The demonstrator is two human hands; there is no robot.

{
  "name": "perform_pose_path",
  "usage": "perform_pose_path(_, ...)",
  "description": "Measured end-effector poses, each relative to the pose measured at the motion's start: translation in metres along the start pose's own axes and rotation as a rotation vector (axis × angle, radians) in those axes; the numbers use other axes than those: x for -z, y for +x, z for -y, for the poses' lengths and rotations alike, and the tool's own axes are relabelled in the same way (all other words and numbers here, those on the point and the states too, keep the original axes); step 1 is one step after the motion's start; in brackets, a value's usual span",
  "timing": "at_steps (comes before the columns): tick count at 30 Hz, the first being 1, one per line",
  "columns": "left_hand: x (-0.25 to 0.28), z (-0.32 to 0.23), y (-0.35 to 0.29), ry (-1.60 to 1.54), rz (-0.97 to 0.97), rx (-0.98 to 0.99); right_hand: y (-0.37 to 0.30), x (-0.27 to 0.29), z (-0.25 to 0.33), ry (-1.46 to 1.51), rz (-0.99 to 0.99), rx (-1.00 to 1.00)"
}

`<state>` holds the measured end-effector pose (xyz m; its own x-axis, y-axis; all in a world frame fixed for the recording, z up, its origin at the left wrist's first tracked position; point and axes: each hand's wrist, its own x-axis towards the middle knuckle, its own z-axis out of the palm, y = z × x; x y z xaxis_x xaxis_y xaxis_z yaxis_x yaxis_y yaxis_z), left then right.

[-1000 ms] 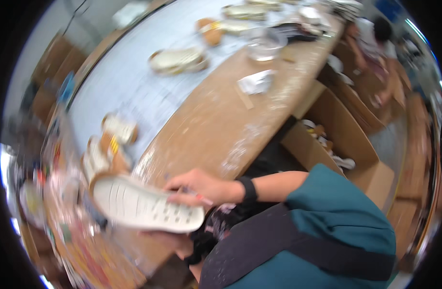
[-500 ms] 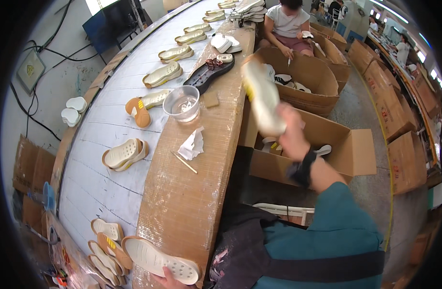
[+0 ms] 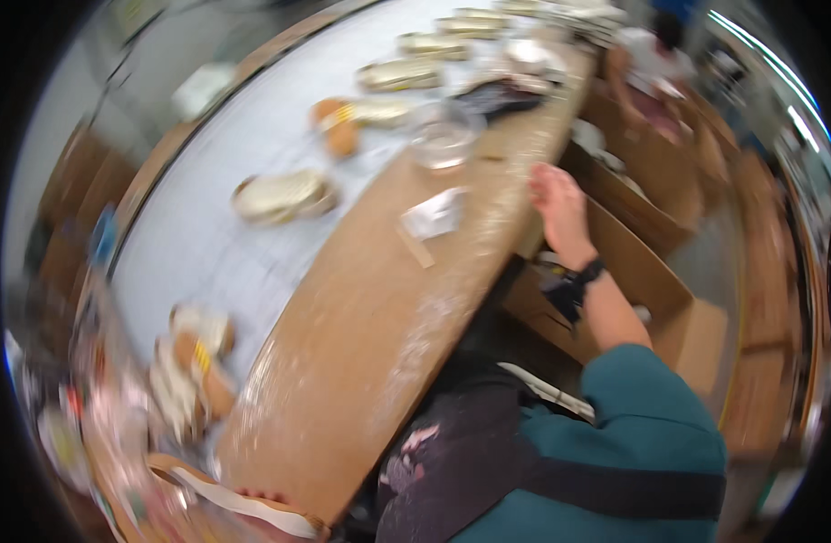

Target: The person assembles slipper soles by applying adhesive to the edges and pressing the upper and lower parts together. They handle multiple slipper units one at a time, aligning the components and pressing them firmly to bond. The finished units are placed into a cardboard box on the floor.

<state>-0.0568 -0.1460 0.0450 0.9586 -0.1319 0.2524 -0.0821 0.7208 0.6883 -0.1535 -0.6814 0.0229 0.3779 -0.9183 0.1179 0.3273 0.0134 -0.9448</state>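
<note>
At the bottom left, fingertips of my left hand curl over the edge of a cream and tan shoe sole, seen nearly edge-on; the rest of that hand is hidden. My right hand is raised beside the table's right edge, above an open carton. Nothing shows in its loosely bent fingers. Several soles are heaped near the left hand, among them a tan one. A single cream sole rests on the white surface. The whole picture is smeared by motion.
Brown covering runs along the table's near side. On it are a clear cup, crumpled white paper and a dark sole. More cream soles line the far part. Another person sits behind a second carton.
The cream sole has left my right hand, which stays over the carton side. My left hand has shifted left and turned its sole edge-on. The view has swung left.
</note>
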Motion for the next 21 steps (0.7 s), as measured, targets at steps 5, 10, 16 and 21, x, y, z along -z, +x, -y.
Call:
perform_pose_path(5,0.04,-0.079,0.015,-0.685,0.067,-0.282,-0.067,-0.104,-0.014,-0.162,0.207,-0.02)
perform_pose_path(10,0.047,-0.181,-0.045,-0.633,0.226,-0.926,-0.136,-0.195,-0.048,-0.099,0.706,0.022)
perform_pose_path(16,0.078,-0.243,-0.114,-0.717,0.598,-1.199,-0.195,-0.266,-0.055,-0.262,1.111,0.185)
perform_pose_path(21,0.138,-0.196,-0.011,-0.304,0.001,-0.642,-0.252,-0.327,-0.043,-0.186,1.44,-0.254)
